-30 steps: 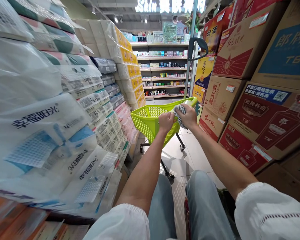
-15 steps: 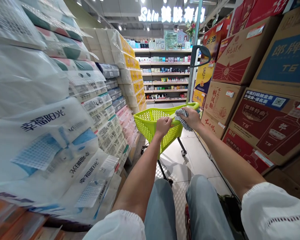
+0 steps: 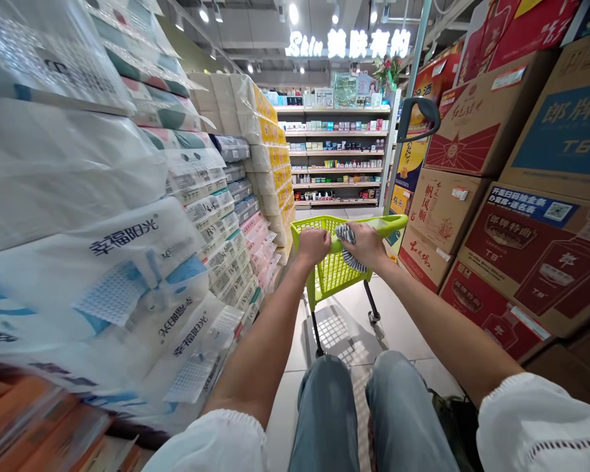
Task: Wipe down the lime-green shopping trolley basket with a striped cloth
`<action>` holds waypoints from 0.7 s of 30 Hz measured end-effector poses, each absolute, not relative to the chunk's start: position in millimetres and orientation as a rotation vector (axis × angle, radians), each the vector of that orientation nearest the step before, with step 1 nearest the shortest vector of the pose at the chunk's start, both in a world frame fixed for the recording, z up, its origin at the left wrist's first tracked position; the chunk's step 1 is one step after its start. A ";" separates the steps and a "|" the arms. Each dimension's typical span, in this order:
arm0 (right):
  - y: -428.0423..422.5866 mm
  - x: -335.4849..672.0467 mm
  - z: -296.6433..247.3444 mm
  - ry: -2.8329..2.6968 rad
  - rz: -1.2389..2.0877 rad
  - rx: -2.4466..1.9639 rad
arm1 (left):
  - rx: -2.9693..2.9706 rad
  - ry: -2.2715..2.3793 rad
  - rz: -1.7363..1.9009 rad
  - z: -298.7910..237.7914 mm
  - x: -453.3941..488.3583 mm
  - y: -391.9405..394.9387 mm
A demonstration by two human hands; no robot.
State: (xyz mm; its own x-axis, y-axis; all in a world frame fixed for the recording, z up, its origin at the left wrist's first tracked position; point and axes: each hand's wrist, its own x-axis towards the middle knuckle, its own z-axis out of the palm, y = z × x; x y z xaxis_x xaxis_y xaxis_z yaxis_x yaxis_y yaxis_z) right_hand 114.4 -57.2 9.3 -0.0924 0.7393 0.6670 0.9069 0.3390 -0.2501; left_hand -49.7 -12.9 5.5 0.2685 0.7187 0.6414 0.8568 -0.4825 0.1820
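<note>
Left grip point(image 3: 315, 245) on green cart point(image 3: 329, 275), right grip point(image 3: 366, 244) on 1 striped cloth point(image 3: 353, 260)

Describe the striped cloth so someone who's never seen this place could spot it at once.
Look between the stacked white packs and the cardboard boxes for the lime-green cart. At its handle, the person's right hand holds a bunched cloth. Its dark-and-white stripes set it apart from the plain green plastic beside it.
</note>
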 end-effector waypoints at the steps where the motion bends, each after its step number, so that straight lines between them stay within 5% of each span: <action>1: -57.2 111.5 12.5 -1.861 -0.318 -1.458 | -2.302 -1.482 -0.980 9.6 -43.8 -15.1; 6: -52.8 103.8 16.2 -1.798 -0.411 -1.516 | -2.210 -1.766 -0.792 10.6 -15.4 -18.7; 21: -26.0 179.4 3.8 -1.646 -0.302 -1.552 | -2.127 -1.588 -0.852 -9.1 -16.2 -9.0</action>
